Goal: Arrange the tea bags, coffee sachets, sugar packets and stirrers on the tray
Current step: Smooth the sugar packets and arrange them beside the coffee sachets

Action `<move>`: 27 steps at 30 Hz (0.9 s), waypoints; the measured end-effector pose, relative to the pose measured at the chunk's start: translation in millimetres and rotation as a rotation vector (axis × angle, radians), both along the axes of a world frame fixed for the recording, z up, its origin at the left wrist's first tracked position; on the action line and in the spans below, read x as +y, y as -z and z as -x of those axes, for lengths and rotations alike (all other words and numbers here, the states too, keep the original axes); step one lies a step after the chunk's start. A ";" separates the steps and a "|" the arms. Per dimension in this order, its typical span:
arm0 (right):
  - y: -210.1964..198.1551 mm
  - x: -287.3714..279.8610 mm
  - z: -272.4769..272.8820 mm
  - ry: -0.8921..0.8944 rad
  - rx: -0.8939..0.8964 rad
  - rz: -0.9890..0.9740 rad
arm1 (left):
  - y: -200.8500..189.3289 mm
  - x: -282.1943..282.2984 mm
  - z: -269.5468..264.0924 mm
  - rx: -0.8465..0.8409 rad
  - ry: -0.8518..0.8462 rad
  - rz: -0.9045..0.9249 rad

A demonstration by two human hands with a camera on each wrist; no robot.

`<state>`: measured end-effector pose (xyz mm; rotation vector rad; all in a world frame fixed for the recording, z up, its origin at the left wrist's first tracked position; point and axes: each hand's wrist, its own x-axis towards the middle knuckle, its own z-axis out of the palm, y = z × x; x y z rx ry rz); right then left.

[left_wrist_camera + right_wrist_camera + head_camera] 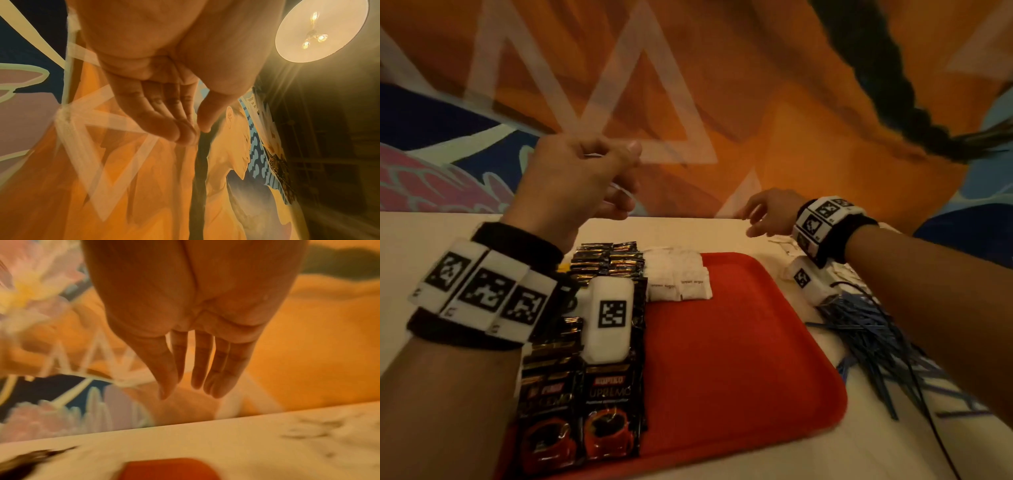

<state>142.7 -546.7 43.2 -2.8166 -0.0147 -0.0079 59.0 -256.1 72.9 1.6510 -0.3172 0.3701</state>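
Observation:
A red tray [739, 359] lies on the white table [431, 233]. Black coffee sachets [589, 394] are stacked in rows along its left side. White sugar packets [678, 279] sit at its far edge. Blue stirrers [866, 342] lie heaped on the table right of the tray. Small pale packets [786, 245] are scattered under my right wrist. My left hand [628, 174] is raised above the far left of the tray, its fingers loosely bent and empty [196, 133]. My right hand [753, 221] hovers over the far right table edge, fingers straight and holding nothing [189, 392].
A painted orange and blue wall rises right behind the table's far edge. A thin black cable [928, 411] runs over the stirrers. A dark braid [893, 85] hangs in at the top right. The right half of the tray is bare red [170, 469].

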 end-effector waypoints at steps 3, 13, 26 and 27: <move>-3.0 -49.0 -17.0 0.142 0.073 0.186 | 2.2 -2.0 -1.1 -0.002 0.019 0.005; 29.0 -114.0 -69.9 0.243 0.336 0.271 | 14.7 8.3 -25.8 -0.014 0.024 -0.051; 49.3 -109.5 -89.1 0.129 0.194 0.523 | 21.9 12.7 -32.6 0.004 0.061 -0.100; 49.2 -108.8 -88.9 0.137 0.158 0.509 | 21.9 11.4 -31.4 0.010 0.067 -0.097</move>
